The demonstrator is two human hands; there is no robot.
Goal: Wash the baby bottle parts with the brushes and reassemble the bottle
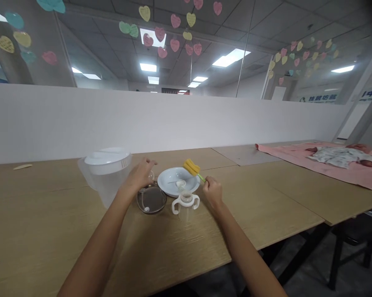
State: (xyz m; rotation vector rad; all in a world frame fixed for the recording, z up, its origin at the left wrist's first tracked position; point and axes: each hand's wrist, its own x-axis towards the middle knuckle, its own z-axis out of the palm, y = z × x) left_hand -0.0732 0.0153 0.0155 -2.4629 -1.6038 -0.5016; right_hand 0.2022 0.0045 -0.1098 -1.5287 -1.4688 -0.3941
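My right hand [213, 190] is closed round the green handle of a brush with a yellow sponge head [191, 167], which is over the right rim of a white bowl [164, 187]. A small whitish piece [181, 184] lies in the bowl. In front of the bowl stands a clear bottle [186, 211] with two white handles and an open top. My left hand [142, 173] is raised above a dark, glassy round dish or lid [151, 199], fingers apart, beside a small clear object [151, 176] partly hidden behind it.
A translucent pitcher with a white lid [108, 161] stands left of my left hand. On the wooden table [253, 206], a pink cloth [297, 159] at the right holds a baby doll in patterned clothes [331, 156]. A flat wooden piece [22, 166] lies far left; a dark stool [357, 231] is below right.
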